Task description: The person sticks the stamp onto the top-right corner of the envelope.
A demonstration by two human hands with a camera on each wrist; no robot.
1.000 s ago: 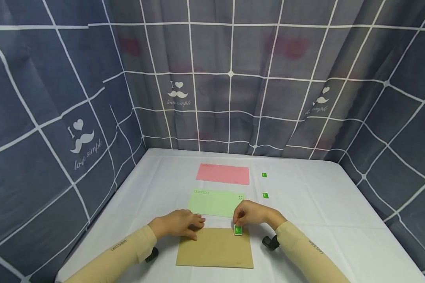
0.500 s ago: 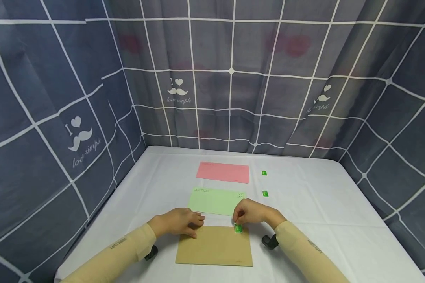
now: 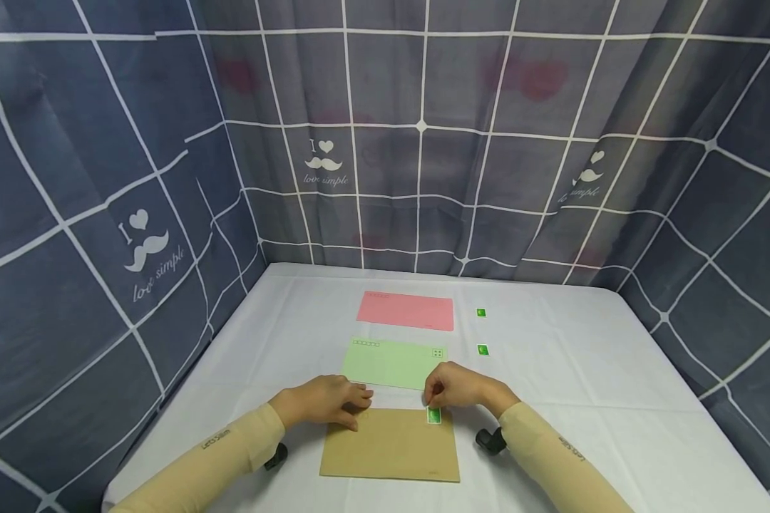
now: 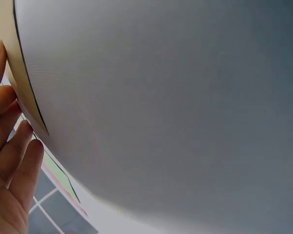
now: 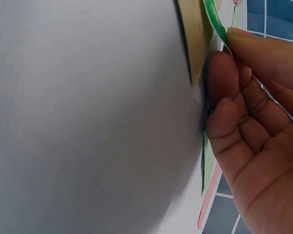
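A brown envelope [image 3: 385, 449] lies nearest the person on the table. My left hand [image 3: 330, 400] rests with its fingers spread at the envelope's upper left corner, thumb on the paper. In the left wrist view those fingers [image 4: 20, 168] look fairly straight along the envelope's edge. My right hand [image 3: 458, 386] pinches a small green stamp [image 3: 433, 415] by its top edge, over the envelope's upper right corner. The right wrist view shows the stamp [image 5: 215, 19] bent and tilted between thumb and index finger, the other fingers curled.
Beyond the brown envelope lie a light green envelope [image 3: 391, 363] and a pink envelope [image 3: 406, 311]. Two more green stamps, a nearer stamp [image 3: 483, 350] and a farther stamp [image 3: 481, 313], lie to their right. A grey checked curtain [image 3: 385, 157] surrounds the white table [image 3: 590, 356].
The head view has shifted slightly. Both hands keep nearly the same place, and the stamp stays pinched over the same corner of the brown envelope.
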